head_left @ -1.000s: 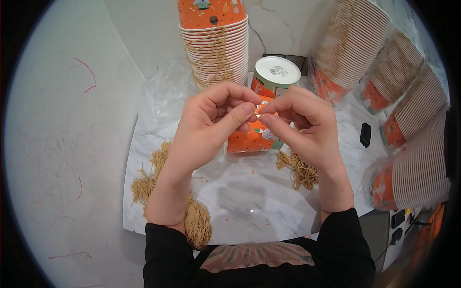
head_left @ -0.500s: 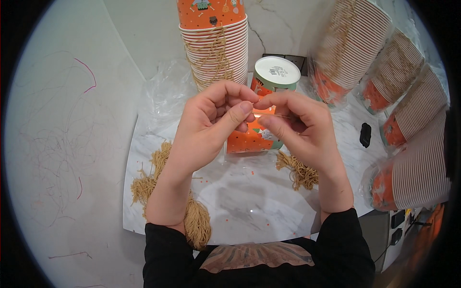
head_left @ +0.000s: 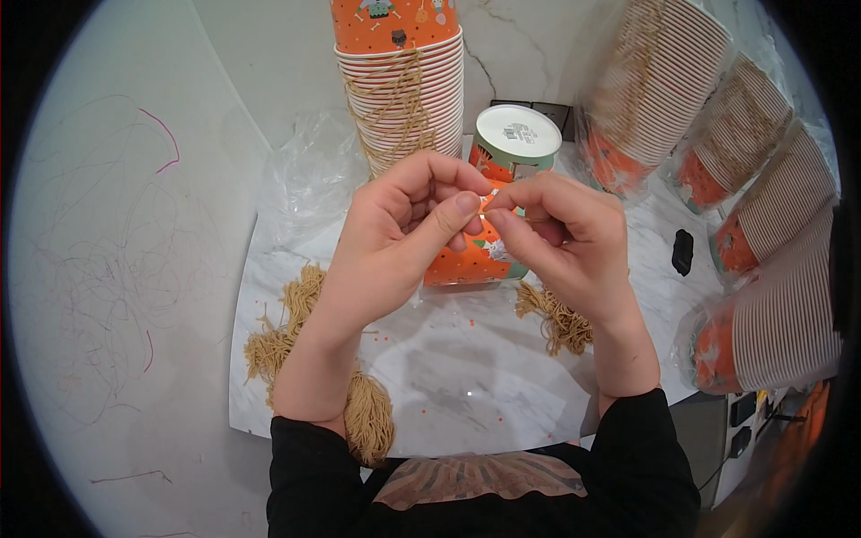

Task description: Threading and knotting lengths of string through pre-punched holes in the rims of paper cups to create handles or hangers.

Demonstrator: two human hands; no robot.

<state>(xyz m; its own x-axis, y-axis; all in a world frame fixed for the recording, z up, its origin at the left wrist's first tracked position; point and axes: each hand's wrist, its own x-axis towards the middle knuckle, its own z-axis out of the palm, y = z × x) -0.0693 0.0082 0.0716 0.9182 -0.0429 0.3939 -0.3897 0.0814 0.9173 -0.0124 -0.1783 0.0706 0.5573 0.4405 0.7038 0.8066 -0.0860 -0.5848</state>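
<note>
Over the middle of the table my left hand and my right hand meet fingertip to fingertip. Both pinch a thin tan string, of which only a short bit shows between the fingers. Just behind them an orange and green paper bucket lies on its side, partly hidden by the hands. Whether the string runs to that bucket I cannot tell. A bundle of cut tan string rests below my right hand. Beside my left forearm are a loose heap of the string and a thicker hank.
A tall stack of paper buckets with string loops stands at the back. Next to it an upturned bucket shows its white base. Several bagged stacks line the right side. Crumpled clear plastic and a small black object lie nearby.
My right thumb and forefinger have moved slightly up and to the right. My left thumb has shifted a little, and the hands remain close together at the string.
</note>
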